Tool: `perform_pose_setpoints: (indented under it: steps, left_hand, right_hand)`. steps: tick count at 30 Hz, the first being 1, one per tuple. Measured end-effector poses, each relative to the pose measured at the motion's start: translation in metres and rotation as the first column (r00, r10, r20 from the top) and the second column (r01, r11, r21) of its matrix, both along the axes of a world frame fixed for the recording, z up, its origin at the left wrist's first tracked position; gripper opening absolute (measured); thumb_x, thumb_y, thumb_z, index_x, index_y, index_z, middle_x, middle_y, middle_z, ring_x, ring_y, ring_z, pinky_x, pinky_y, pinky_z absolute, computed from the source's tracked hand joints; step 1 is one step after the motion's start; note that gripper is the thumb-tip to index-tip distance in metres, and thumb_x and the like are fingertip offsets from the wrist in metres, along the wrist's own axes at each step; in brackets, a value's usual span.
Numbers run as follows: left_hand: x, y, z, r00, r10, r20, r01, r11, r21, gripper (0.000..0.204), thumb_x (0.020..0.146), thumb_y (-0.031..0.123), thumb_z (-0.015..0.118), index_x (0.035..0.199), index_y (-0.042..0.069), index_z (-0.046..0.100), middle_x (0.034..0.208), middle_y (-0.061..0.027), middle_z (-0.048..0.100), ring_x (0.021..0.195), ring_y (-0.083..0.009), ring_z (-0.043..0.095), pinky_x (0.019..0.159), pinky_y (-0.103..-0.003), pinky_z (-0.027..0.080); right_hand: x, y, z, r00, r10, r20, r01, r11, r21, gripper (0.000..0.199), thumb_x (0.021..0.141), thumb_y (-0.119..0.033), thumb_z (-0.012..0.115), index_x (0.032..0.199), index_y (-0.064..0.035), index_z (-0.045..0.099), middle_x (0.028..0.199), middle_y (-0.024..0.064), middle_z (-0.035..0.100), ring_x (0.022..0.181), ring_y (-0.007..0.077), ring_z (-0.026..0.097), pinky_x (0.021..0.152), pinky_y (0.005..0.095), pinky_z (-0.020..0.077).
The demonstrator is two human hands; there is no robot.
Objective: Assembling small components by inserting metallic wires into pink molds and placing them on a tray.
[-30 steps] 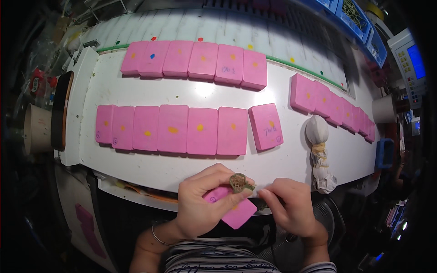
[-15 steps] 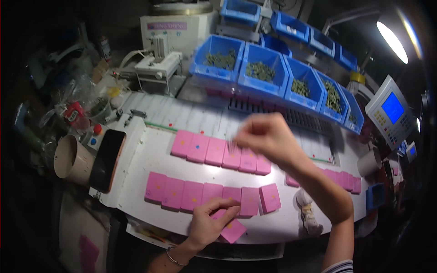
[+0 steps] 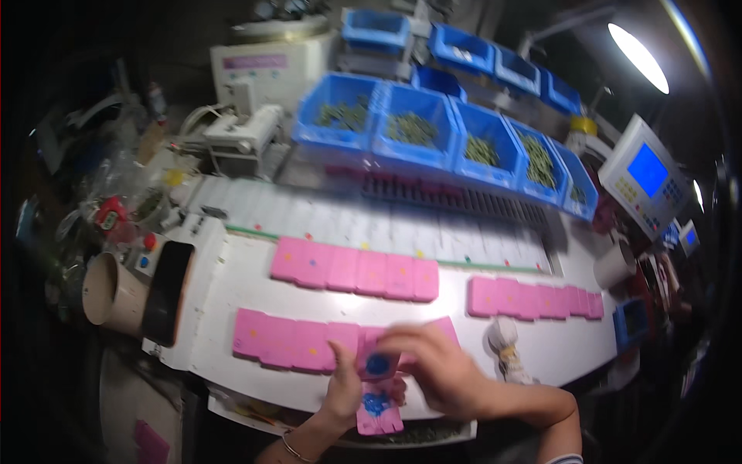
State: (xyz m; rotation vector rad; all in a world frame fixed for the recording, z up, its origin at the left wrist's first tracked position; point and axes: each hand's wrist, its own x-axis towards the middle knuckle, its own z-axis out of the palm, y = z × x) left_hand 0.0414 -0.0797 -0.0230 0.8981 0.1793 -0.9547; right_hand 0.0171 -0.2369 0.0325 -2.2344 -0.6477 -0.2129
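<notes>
Of the two hands, the left (image 3: 344, 393), thumb raised, grips a blue-centred pink half (image 3: 377, 408) over the tabletop (image 3: 560, 348)'s near edge; the blurred right (image 3: 442, 373) curls at its matching half (image 3: 377, 365), hold unclear. Farther: pink blocks (image 3: 355, 271), blue bins (image 3: 417, 153).

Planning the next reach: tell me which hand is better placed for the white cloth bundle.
Probably the right hand: it is nearer the white cloth bundle, while the left hand is farther off, holding a pink piece with a blue patch.
</notes>
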Motion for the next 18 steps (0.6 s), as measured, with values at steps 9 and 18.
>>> perform_pose_setpoints:
  steps: [9,18]
  left_hand:
    - [-0.011,-0.062,-0.018,0.914,-0.180,0.363,0.194,0.981,-0.002,0.066,0.097,0.046,0.019,0.105,-0.010,0.053,0.078,-0.0189,0.063,0.052,-0.0134,0.055,0.051,-0.026,0.048]
    - [-0.016,-0.088,-0.015,0.901,-0.101,0.421,0.043,0.988,0.145,0.061,0.098,0.039,0.020,0.095,-0.009,0.057,0.071,-0.0168,0.063,0.049,-0.0146,0.054,0.050,-0.029,0.047]
  right_hand:
    - [-0.107,-0.108,-0.050,0.678,-0.697,-0.234,0.590,0.705,-0.394,0.066,0.071,0.011,0.056,0.133,0.0011,0.036,0.135,0.0236,0.036,0.120,0.0386,0.041,0.098,0.0370,0.0360]
    - [-0.098,-0.057,-0.035,0.662,-0.605,0.442,0.691,0.721,-0.047,0.057,0.064,0.013,0.059,0.119,0.0033,0.054,0.123,0.0290,0.048,0.084,0.0277,0.057,0.073,0.0324,0.0483]
